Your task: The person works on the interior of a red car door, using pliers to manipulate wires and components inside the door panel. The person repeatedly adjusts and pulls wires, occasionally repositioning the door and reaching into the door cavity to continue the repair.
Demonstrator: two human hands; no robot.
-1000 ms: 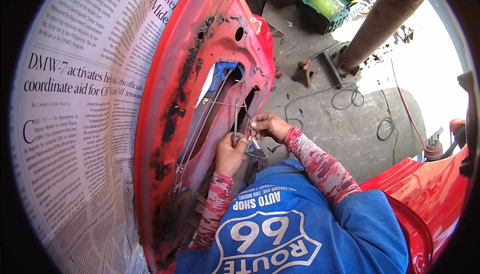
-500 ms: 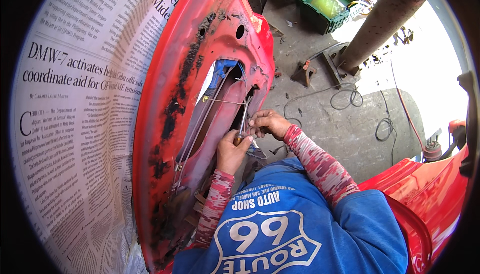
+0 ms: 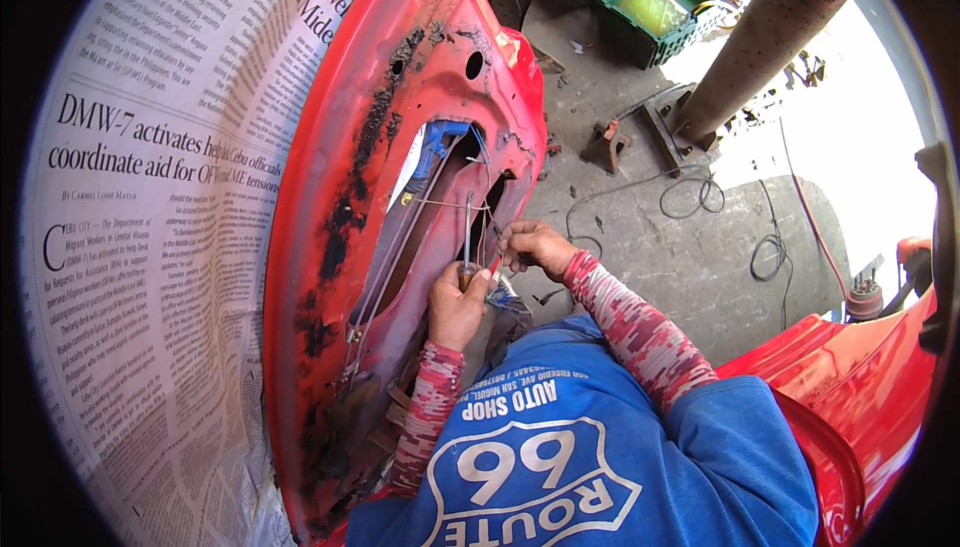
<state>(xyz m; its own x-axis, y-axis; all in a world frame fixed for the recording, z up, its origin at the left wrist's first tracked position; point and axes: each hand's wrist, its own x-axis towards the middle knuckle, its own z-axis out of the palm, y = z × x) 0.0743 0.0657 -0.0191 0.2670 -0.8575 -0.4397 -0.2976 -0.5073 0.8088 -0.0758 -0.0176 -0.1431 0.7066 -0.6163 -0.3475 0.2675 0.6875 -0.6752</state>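
A red car door panel point(image 3: 345, 162) with black residue stands in front of me, its inner side toward me. My left hand point(image 3: 457, 309) is closed round the amber handle of a screwdriver point(image 3: 468, 237), whose metal shaft points away from me over the door's opening. To its right, my right hand point(image 3: 540, 249) is pinched near the door's edge, beside some thin wires point(image 3: 486, 232). What its fingertips hold is too small to make out. Long thin metal rods point(image 3: 408, 230) run along the opening, and a blue part point(image 3: 440, 145) shows at its far end.
Printed newspaper sheets point(image 3: 150, 277) cover the left side. A green crate point(image 3: 640, 42), a thick post point(image 3: 765, 42), a rusty metal stand point(image 3: 606, 147) and loose cables point(image 3: 690, 197) are on the concrete floor. Another red body panel point(image 3: 850, 367) is at right.
My left hand has shifted slightly left with the screwdriver, so its shaft is now farther from my right hand. My right hand stays almost in place.
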